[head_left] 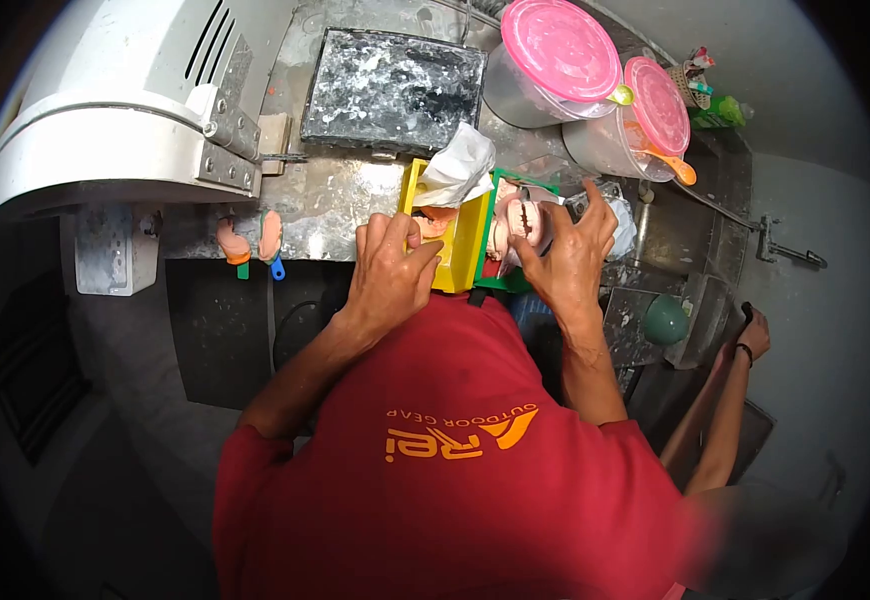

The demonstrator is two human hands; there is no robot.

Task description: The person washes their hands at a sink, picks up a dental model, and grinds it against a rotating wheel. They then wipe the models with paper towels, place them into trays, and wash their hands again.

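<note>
My left hand (390, 270) is at the near left side of a yellow box (465, 245). Its fingers are curled, and the thumb reaches over the box, by an orange-pink piece (433, 222) inside. What the fingers grip is hidden. A crumpled white sheet (460, 168) lies over the far end of this box. My right hand (573, 250) has its thumb and fingers closed around a pale pink dental cast (525, 220) with a dark jagged line across it. More pale pink pieces lie beside the cast in the green box (482, 275), which stands against the yellow one.
A stained dark tray (395, 90) lies behind the boxes. Two tubs with pink lids (562, 48) stand at back right, near an orange spoon (677, 166). Two filled impression trays (271, 240) sit at the bench edge, left. A white machine (125, 120) stands left; another person's arm (725, 410) is at right.
</note>
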